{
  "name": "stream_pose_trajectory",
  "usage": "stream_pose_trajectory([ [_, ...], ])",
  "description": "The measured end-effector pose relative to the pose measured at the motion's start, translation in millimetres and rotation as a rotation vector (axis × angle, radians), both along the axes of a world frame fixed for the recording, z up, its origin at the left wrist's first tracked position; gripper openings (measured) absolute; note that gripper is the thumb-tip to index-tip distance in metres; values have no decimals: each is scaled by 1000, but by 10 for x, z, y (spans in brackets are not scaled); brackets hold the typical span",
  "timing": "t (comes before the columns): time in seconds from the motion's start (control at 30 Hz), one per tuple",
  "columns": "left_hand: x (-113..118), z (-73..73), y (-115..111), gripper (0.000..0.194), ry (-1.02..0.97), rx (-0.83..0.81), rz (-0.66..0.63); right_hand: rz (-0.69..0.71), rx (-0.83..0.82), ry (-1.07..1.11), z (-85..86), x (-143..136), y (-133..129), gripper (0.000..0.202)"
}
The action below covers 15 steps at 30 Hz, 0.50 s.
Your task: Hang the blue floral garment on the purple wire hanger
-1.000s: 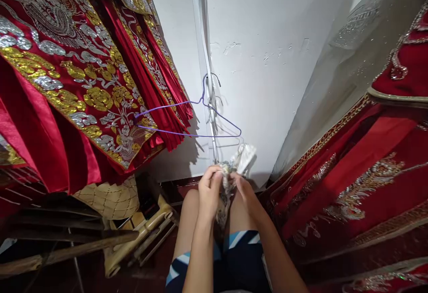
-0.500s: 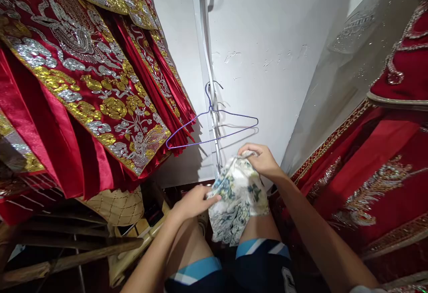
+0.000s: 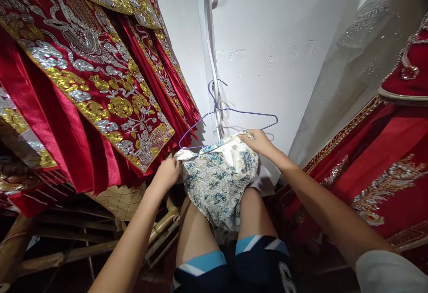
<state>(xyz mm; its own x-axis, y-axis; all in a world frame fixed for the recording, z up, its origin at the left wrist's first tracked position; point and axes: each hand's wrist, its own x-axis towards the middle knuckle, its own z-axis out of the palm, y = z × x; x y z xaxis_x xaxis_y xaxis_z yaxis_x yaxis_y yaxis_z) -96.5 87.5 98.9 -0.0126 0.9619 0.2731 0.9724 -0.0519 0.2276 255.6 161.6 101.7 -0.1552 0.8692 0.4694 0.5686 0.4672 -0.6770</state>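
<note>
A white garment with a blue and green floral print [image 3: 217, 181] hangs stretched between both hands, above the knees; its exact kind is unclear. My left hand [image 3: 169, 172] is closed on its left upper corner. On the other side my right hand [image 3: 257, 142] pinches the top edge near the right corner. Just behind that edge, a purple wire hanger [image 3: 245, 112] hangs against the wall, and the garment hides part of its lower bar.
Red costumes with gold and silver sequins [image 3: 110, 83] hang at left. Beaded red garments [image 3: 384, 172], partly behind clear plastic [image 3: 337, 56], hang at right. A bamboo frame [image 3: 76, 253] stands at lower left. A white strip [image 3: 210, 39] runs down the white wall [image 3: 267, 25].
My left hand has moved left and taken hold of the garment's corner. The bunched garment is now spread wide and raised toward the hanger, with my right hand slightly higher.
</note>
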Motion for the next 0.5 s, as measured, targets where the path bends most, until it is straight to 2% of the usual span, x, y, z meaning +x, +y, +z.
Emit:
stream_pose_trajectory([
  [0.13, 173, 111, 16, 41, -167, 161, 7, -2, -53, 18, 105, 98, -170, 39],
  [0.23, 371, 286, 107, 41, -319, 339, -150, 9, -80, 15, 143, 70, -266, 37],
  [0.3, 499, 397, 209, 39, -398, 444, -258, 68, -75, 28, 149, 37, -365, 33],
  [0.4, 581, 494, 367, 31, -452, 516, -317, 183, -14, 7, 160, 67, -570, 25],
  [0.5, 517, 514, 461, 29, -418, 530, -357, 146, 50, -62, 191, 243, -709, 71],
])
